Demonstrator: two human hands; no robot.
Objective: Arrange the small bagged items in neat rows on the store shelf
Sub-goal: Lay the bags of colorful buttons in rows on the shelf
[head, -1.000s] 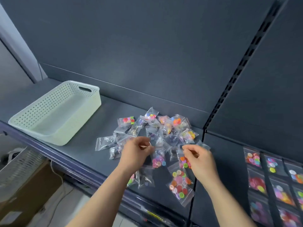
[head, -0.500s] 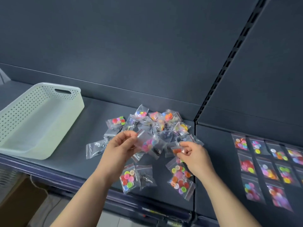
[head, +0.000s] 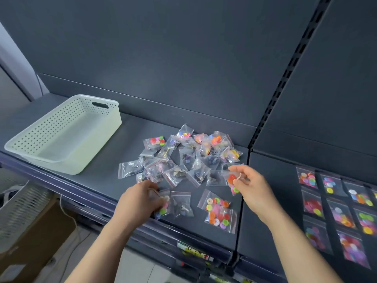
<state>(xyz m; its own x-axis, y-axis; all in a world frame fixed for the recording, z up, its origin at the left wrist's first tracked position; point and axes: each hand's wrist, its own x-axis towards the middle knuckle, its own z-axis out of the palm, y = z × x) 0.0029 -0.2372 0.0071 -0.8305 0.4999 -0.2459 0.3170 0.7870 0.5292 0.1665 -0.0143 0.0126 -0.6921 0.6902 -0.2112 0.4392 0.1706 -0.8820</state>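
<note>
Shelf (head: 126, 135): dark grey, two bays split by a slotted upright (head: 271, 111). Left bay, far left: white perforated basket (head: 98, 139), standing apart from the stock. Right bay: laid rows (head: 336, 215) of bagged coloured buttons, flat and in lines, running off the right edge of view. Left bay, centre: loose pile (head: 191, 158) of small clear bags, overlapping with no order, some holding coloured buttons and some dark contents. On the near side of the pile, two button bags (head: 219, 211) lie flat, overlapping each other, and a dark-contents bag (head: 181, 205) lies flat beside the near-left bag (head: 163, 207). Your right grip (head: 255, 190) is raised just off the pile's right edge, thumb and fingers pinched on the orange-button bag (head: 231, 178), which hangs clear of the shelf. Your left grip (head: 136, 203) is low at the near edge, fingers curled onto the top of the near-left bag; this part is blurred, but it reads as a pinch. Judged step: sorting, pulling button bags out of the pile for the rows; much of the pile is not yet placed. Next move, as a judgement: carry the orange-button bag across the upright, lay it flat at the next open spot in line, and square its edges to its neighbours. The film looks slippery and the buttons loose, so set it down rather than drop it.
</note>
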